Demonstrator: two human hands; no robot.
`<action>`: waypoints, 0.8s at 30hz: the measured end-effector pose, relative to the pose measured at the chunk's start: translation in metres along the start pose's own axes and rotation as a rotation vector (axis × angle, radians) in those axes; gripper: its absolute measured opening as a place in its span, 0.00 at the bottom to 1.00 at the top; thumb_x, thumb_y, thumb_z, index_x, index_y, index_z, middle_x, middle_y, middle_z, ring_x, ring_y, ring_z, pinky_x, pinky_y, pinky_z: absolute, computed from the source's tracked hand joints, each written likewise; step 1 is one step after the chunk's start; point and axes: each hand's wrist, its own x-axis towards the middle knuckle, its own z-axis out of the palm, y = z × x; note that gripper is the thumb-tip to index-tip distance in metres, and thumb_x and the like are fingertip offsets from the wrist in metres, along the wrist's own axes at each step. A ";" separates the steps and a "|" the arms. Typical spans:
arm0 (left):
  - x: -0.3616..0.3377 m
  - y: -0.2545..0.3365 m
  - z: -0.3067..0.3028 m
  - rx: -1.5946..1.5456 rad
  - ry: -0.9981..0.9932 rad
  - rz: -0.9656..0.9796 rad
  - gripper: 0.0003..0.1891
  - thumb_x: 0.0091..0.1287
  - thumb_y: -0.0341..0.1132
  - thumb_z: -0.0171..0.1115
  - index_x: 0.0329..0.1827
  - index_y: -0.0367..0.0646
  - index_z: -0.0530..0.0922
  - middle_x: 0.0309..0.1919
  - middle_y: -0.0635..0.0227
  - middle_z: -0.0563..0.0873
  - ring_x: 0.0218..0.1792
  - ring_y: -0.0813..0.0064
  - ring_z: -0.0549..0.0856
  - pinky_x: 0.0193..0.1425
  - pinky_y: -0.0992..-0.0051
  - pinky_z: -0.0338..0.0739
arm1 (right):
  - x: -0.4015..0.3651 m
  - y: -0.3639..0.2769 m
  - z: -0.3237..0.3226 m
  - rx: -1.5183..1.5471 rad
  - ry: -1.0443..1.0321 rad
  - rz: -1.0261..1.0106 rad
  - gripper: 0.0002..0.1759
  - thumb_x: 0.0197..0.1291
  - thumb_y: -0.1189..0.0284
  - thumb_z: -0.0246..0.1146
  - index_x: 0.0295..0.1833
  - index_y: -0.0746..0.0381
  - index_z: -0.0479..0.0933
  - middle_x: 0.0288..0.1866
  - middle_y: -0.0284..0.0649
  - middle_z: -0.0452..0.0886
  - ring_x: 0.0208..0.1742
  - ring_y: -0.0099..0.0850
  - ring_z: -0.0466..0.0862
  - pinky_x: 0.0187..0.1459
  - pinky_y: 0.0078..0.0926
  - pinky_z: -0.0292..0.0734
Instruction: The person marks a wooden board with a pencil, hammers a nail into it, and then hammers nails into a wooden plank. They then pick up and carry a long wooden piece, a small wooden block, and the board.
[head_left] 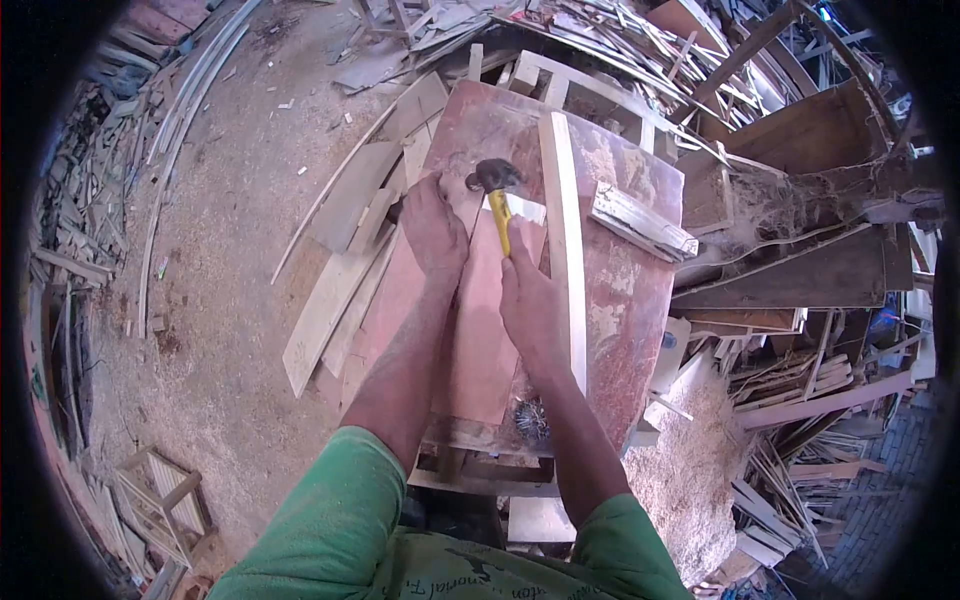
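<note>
My right hand is wrapped around the yellow handle of a hammer. The hammer's dark head lies over the red worktable, just beyond a pale patch on a reddish board. To the left, my left hand is closed near the board's far end, with its fingers mostly hidden. A small dark piece sticks out on the left of that hand, too hidden to name. A heap of nails sits near the table's front edge, beside my right forearm.
A long pale wooden strip lies along the worktable, right of the hammer. A whitish wood block rests at the table's right edge. Loose planks lean out on the left. Scrap wood piles surround the sawdust-covered floor.
</note>
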 end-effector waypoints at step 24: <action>-0.006 -0.001 -0.003 -0.074 0.057 -0.008 0.15 0.80 0.27 0.55 0.66 0.39 0.80 0.58 0.50 0.87 0.63 0.47 0.84 0.67 0.51 0.76 | -0.012 0.014 0.013 -0.087 0.135 -0.161 0.35 0.83 0.65 0.58 0.91 0.46 0.60 0.32 0.52 0.82 0.32 0.56 0.88 0.40 0.58 0.84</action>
